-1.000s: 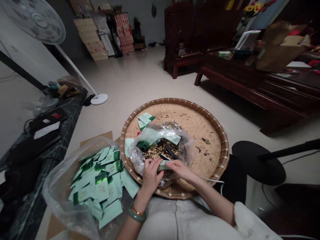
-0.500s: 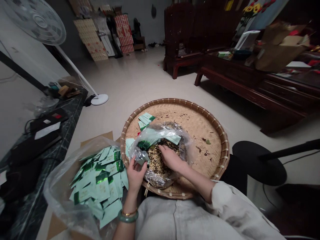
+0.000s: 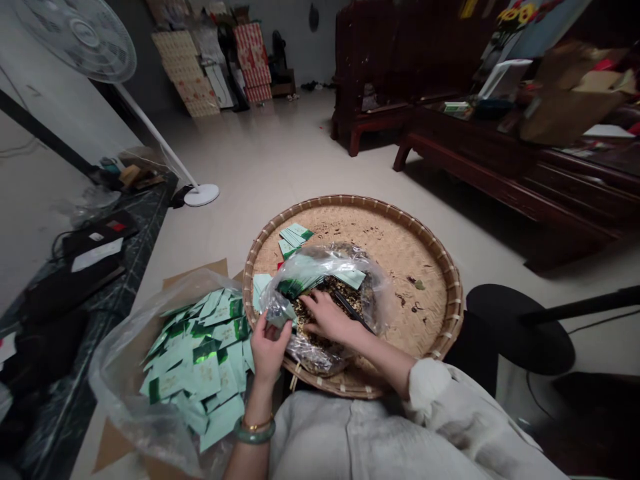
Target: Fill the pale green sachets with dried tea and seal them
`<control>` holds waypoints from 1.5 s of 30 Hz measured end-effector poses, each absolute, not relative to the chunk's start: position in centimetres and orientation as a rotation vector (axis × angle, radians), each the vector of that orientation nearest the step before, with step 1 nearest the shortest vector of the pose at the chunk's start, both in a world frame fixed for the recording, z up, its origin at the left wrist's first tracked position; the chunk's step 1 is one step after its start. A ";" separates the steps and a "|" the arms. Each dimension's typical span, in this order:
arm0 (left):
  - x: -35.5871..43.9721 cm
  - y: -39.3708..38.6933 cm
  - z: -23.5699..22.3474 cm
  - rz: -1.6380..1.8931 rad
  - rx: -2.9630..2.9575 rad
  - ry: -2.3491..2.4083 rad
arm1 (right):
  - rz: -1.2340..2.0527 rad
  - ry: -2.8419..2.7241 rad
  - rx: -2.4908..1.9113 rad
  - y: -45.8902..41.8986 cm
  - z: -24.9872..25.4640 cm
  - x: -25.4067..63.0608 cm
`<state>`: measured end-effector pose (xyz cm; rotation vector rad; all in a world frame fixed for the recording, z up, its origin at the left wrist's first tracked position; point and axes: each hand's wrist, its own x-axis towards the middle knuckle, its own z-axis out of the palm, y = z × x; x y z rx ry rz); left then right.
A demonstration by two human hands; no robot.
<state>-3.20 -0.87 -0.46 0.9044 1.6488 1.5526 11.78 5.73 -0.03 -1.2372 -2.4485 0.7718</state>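
Observation:
My left hand (image 3: 270, 343) is at the near left rim of a clear plastic bag (image 3: 323, 360), its thumb and fingers curled on a pale green packet (image 3: 285, 315). Inside the bag is a dried mix of dark and yellowish bits (image 3: 345, 288). My right hand (image 3: 327, 317) reaches over this mix, fingers apart, close to the packet; its fingertips hold nothing that I can see. Beside it, a dark stick-like handle (image 3: 353, 311) slants out of the mix. More green packets (image 3: 313, 272) lie along the bag's far left side.
The bag rests in a round woven bamboo tray (image 3: 435, 267) with scattered dark bits. Left of it, a large plastic-lined box holds a heap of green packets (image 3: 205, 363). A fan (image 3: 200, 195), a dark wooden table (image 3: 500, 167) and a black round stand base (image 3: 520, 327) surround the tray.
My right hand has shifted left toward the packet and its fingers have spread. The dark handle, hidden before, now shows beside it. My left hand keeps its hold.

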 end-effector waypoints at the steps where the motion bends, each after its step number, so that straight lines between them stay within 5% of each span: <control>1: -3.3 -0.9 -0.4 1.554 0.908 1.656 | 0.787 -2.464 -1.225 5.5 0.0 11.5; 26: -3.1 -0.6 -0.5 1.522 0.939 1.615 | 1.040 -2.149 -1.140 6.6 -1.2 11.6; 35: -2.5 0.1 -1.2 1.339 1.548 1.708 | 1.155 -1.806 -1.130 6.9 2.7 16.5; 45: -0.6 0.3 -0.3 1.209 1.817 1.676 | 0.982 -2.092 -1.010 5.0 8.7 18.1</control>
